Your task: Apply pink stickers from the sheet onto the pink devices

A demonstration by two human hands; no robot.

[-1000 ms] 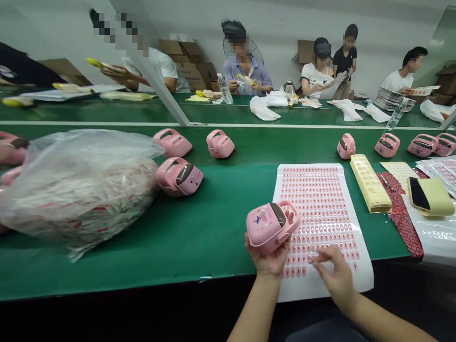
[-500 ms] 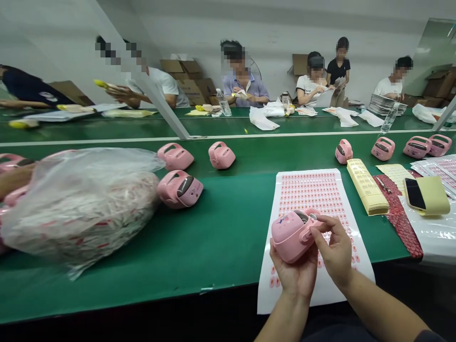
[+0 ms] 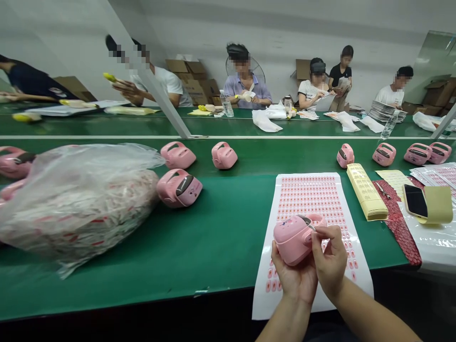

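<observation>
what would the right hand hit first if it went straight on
The pink plastic case in the left hand. The right hand's fingertips look to be at its upper edge, though depth is unclear.

You've got a plain white wall (image 3: pixel 270 28) across the back, lighting flat and even. Brown cardboard boxes (image 3: pixel 192 78) are stacked against it behind a long green workbench (image 3: pixel 171 119), with more cardboard cartons (image 3: pixel 440 92) at the far right. A pedestal fan (image 3: pixel 245 69) stands by the wall, near the boxes. A pale slanted post (image 3: pixel 160 90) rises at the bench edge on your left. Top right, a pale greenish panel (image 3: pixel 434 52): can't tell if it's window or glass partition.
</observation>
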